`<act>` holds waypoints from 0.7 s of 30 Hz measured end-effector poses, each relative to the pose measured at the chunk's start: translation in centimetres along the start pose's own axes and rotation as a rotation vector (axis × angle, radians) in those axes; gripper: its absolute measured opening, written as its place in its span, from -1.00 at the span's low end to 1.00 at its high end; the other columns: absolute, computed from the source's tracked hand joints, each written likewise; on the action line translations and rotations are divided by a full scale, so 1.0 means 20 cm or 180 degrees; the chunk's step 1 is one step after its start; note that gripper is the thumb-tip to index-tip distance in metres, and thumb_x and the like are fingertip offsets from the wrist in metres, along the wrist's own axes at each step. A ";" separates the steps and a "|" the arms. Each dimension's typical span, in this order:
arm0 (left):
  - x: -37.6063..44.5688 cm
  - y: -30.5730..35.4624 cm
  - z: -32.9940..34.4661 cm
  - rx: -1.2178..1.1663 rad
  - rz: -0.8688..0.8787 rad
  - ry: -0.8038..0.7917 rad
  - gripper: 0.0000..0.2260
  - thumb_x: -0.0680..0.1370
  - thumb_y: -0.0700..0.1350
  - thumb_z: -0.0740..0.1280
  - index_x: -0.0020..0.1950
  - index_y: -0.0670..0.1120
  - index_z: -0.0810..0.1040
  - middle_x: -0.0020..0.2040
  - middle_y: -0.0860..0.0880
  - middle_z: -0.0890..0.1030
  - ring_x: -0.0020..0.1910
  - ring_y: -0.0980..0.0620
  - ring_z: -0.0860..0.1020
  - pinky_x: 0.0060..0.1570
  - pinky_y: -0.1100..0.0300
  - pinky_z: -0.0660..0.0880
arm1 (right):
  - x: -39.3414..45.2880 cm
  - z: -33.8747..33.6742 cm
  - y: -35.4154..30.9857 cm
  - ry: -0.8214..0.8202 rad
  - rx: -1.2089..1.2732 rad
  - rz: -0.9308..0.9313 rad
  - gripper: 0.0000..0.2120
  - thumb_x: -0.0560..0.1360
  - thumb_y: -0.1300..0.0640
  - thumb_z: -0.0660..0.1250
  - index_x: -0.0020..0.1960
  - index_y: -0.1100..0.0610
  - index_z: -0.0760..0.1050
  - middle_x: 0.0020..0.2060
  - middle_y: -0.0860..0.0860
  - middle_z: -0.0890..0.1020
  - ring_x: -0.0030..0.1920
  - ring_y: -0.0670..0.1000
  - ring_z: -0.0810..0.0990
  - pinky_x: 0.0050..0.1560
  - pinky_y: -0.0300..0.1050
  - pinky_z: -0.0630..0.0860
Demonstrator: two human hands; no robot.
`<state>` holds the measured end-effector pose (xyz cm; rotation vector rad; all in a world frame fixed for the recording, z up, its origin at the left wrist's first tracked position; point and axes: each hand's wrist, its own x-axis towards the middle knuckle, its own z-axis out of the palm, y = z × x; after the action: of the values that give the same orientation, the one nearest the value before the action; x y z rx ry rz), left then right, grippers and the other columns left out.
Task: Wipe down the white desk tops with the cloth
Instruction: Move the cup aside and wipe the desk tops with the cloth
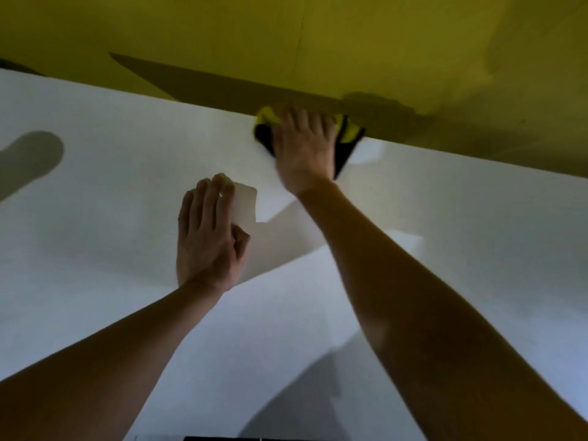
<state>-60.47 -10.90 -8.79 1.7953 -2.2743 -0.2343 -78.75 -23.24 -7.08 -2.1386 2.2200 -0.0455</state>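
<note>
While the right hand (pixel 304 144) presses its spread, straight fingers flat on the yellow and black cloth (pixel 345 140) at the far edge of the white desk (pixel 111 160), against the yellow wall (pixel 318 43), the left hand (pixel 208 237) rests flat nearer, fingers straight and together, with bare desk all around it.

**No readable text**

No words, labels, brands or numbers can be read anywhere: none on the white desk top (pixel 127 173), nor on the yellow panel (pixel 318 43) behind it.
</note>
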 end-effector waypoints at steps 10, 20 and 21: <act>0.01 0.01 -0.02 0.0034 0.0006 -0.0028 -0.39 0.60 -0.06 0.10 0.64 -0.23 0.23 0.65 -0.25 0.25 0.63 -0.29 0.21 0.64 -0.16 0.08 | -0.15 0.04 0.73 0.0256 0.0065 0.0115 -0.61 0.69 -0.13 0.09 0.45 -0.02 0.38 0.30 0.07 0.53 0.30 0.13 0.43 0.42 0.09 0.18; 0.01 0.03 0.01 0.0226 0.0033 0.0013 -0.41 0.62 -0.09 0.10 0.65 -0.24 0.21 0.65 -0.26 0.23 0.63 -0.31 0.20 0.66 -0.14 0.04 | -0.16 0.00 0.62 0.0242 0.0320 0.0779 -0.62 0.63 0.01 0.07 0.30 0.13 0.51 0.21 0.22 0.56 0.27 0.28 0.47 0.43 0.20 0.15; 0.01 0.03 0.01 0.0274 0.0041 0.0031 -0.41 0.62 -0.09 0.10 0.65 -0.24 0.21 0.64 -0.27 0.24 0.62 -0.32 0.21 0.65 -0.15 0.05 | -0.14 0.00 0.49 0.0277 0.0378 0.0604 -0.62 0.63 0.03 0.12 0.36 0.11 0.50 0.25 0.20 0.56 0.30 0.27 0.47 0.45 0.18 0.13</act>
<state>-61.21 -10.89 -8.86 1.8182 -2.3217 -0.1268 -88.40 -20.11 -7.63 -1.8928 2.3914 -0.2594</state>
